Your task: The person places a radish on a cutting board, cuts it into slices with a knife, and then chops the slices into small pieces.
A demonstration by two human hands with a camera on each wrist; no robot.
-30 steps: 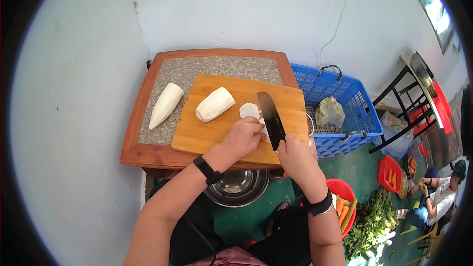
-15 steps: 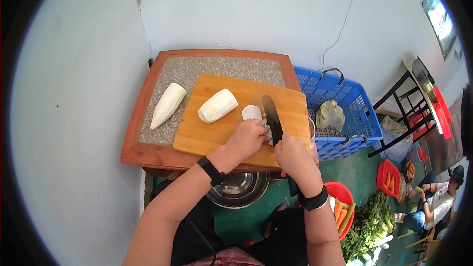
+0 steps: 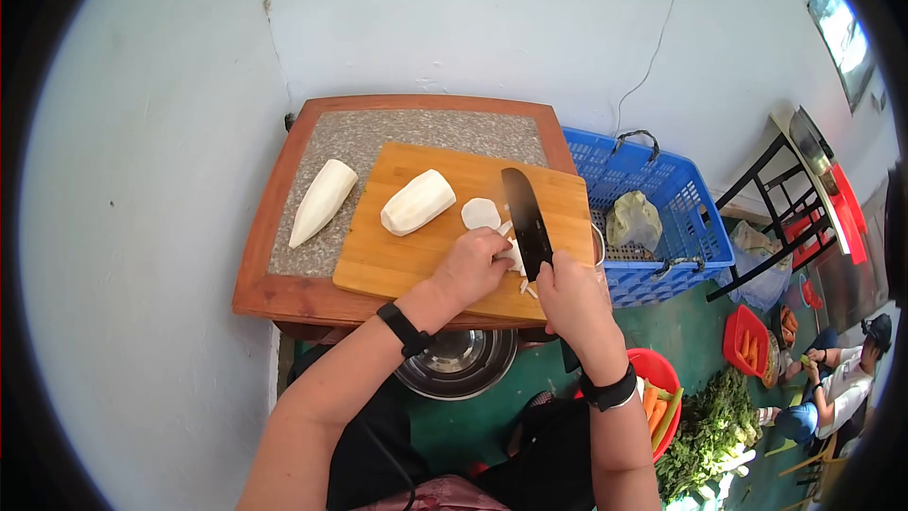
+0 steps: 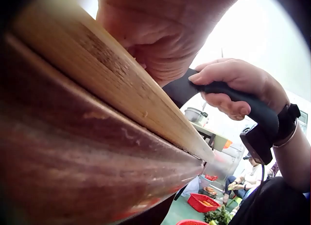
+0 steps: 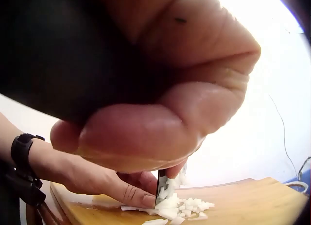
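Note:
My right hand (image 3: 577, 305) grips a kitchen knife (image 3: 530, 218) by its black handle, the dark blade upright at the right side of the cutting board (image 3: 369, 260). Just left of the blade, my left hand (image 3: 469, 268) holds white radish strips (image 5: 130, 208) down on the board, its thumb tip right at the blade in the right wrist view. Small diced radish bits (image 5: 194, 205) lie around the edge, and a few cling to the blade. One round radish slice (image 3: 481, 214) lies flat beyond the left fingers. A thick peeled radish length (image 3: 418, 202) rests further left.
A tapered peeled radish (image 3: 323, 202) lies on the stone-topped table (image 3: 284, 295), left of the board. To the right stands a blue crate (image 3: 695, 222). Below are a metal basin (image 3: 463, 383) and a red basin (image 3: 667, 369) of vegetables. Another person (image 3: 845, 383) sits far right.
The knife has gone down through the strips and shifted slightly, its blade tilting a little. Fresh small white bits now show on the board near its heel. The left hand stays nearly in place.

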